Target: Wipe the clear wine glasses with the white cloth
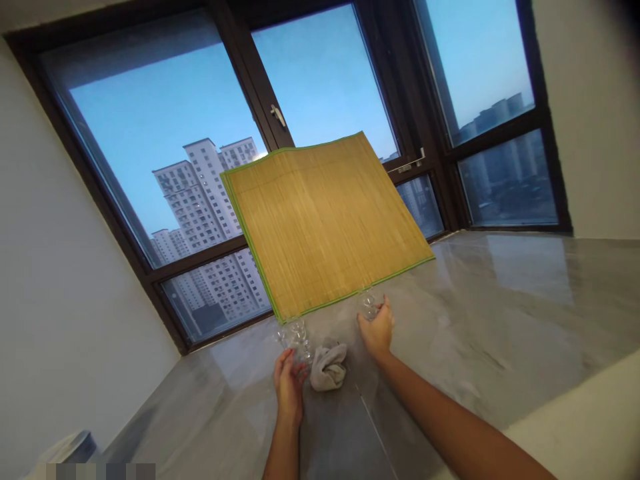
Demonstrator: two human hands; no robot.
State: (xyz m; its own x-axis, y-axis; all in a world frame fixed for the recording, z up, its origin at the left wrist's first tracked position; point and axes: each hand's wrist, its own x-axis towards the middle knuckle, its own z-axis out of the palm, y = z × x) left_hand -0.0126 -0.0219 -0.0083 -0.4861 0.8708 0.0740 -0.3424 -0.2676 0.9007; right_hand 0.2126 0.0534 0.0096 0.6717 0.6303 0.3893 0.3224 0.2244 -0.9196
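My right hand (377, 330) is closed around a small clear glass (369, 303) just in front of the mat's lower edge. Several more clear glasses (299, 330) are grouped to the left. At the near end of that group, my left hand (289, 380) has its fingers and thumb curled about one clear glass, whose outline is faint. Between the two hands a crumpled grey cloth (329, 367) lies on the grey marble-look surface (430, 347). The exact shape of the glasses is hard to make out.
A bamboo mat (330, 227) with green edging leans upright against the dark-framed window (245, 80), behind the glasses. White walls (55, 220) flank the window. At the lower left corner stands a partly seen round object (75, 448).
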